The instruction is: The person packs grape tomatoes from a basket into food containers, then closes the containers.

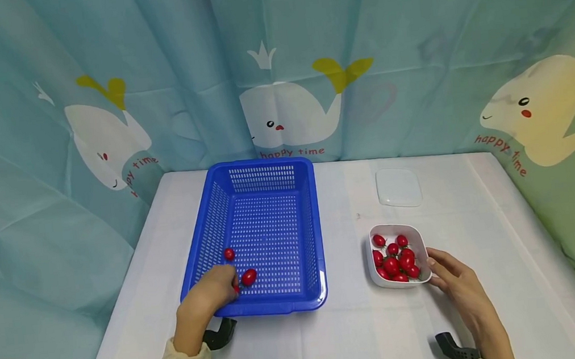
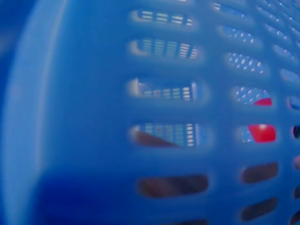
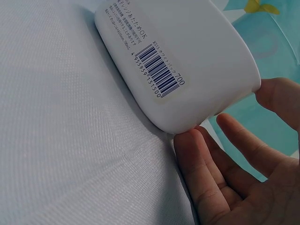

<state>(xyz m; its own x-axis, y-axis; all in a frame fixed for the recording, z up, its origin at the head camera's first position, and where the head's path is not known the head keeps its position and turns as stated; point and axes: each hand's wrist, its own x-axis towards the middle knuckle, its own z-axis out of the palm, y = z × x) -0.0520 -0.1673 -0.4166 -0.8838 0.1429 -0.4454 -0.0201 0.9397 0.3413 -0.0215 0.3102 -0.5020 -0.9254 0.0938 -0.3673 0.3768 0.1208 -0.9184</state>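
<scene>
Left hand [image 1: 210, 292] is sitting in the blue basket [image 1: 318, 239] at its 7 o'clock, fingers curling at a half-hidden tomato [image 1: 236, 289]; can't tell if it's gripping. Smooth skin could be causing a slip. Right hand [image 1: 458, 287] is gripping the white container [image 3: 206, 56] at 4 o'clock; uneven pull would be risking a tip. Counting: one basket, one container, one clear lid [image 1: 399, 187] at container's 12, three basket tomatoes [image 1: 249, 277], about ten container tomatoes [image 1: 391, 265].

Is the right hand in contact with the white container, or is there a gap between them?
Touching. The right wrist view shows it: the right hand meets the wall and rim of the white container.
</scene>
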